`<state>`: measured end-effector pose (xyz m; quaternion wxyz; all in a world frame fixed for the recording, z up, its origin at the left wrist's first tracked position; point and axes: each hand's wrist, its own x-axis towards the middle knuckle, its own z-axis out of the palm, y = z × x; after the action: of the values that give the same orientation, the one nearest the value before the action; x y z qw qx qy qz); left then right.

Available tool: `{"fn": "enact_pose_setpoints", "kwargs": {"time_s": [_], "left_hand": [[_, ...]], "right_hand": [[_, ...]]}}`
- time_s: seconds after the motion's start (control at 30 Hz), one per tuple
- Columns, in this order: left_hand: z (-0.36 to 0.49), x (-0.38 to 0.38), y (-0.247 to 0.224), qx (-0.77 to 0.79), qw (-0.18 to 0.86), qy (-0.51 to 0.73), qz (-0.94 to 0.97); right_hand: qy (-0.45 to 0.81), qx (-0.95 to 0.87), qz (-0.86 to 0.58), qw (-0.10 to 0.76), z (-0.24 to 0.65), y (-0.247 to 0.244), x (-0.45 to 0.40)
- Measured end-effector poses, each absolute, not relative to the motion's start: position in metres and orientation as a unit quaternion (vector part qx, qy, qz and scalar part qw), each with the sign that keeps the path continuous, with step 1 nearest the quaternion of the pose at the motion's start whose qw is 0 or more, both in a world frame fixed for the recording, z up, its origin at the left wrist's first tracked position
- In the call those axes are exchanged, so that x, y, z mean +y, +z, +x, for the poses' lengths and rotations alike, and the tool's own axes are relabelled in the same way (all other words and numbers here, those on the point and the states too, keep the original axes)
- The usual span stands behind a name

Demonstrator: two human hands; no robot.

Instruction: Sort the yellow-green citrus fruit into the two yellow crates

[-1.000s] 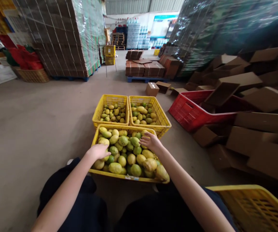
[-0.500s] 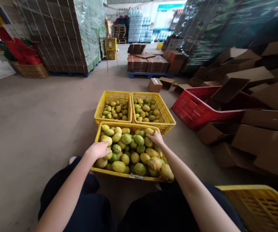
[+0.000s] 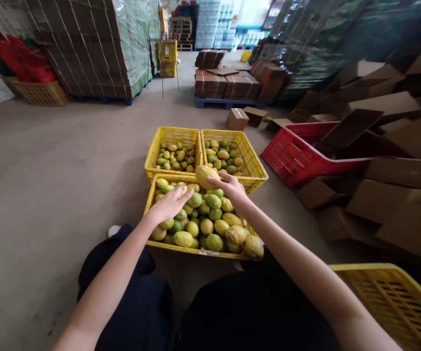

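A full yellow crate (image 3: 181,247) of green and yellow fruit stands right before me. Above its back edge my right hand (image 3: 230,189) grips a large ribbed yellow fruit (image 3: 206,177). My left hand (image 3: 172,204), fingers apart, is over the fruit in the left half of the crate; whether its palm touches any is hidden. Behind stand two more yellow crates, the left one (image 3: 153,152) and the right one (image 3: 256,163), both partly filled with smaller-looking fruit.
At the right are a red crate (image 3: 287,158) and a heap of cardboard boxes (image 3: 389,195). Another yellow crate (image 3: 374,267) sits at the lower right. Farther back, flattened cartons (image 3: 241,87) lie on a blue pallet (image 3: 228,103).
My right hand has lifted the ribbed yellow fruit from the crate's back right and moved left. My left hand has moved right and away from me over the fruit. The view has tilted down.
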<state>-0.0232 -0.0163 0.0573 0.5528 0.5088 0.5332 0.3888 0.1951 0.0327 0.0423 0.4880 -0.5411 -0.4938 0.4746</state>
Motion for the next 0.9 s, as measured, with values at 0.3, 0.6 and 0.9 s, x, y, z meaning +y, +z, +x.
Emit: {"fn": "enact_pose_setpoints", "kwargs": {"time_s": [0.3,0.6,0.9], "left_hand": [[-0.013,-0.018,0.085,0.395,0.719,0.524,0.23],[-0.027,-0.01,0.061,0.511,0.732,0.451,0.02],[-0.039,-0.006,0.079,0.464,0.738,0.49,0.025]], "right_hand": [[0.303,-0.691,-0.485,0.442,0.125,0.085,-0.025],[0.107,-0.784,-0.572,0.215,0.177,0.016,0.004],[0.025,-0.785,-0.611,-0.096,0.184,-0.078,0.034]]}}
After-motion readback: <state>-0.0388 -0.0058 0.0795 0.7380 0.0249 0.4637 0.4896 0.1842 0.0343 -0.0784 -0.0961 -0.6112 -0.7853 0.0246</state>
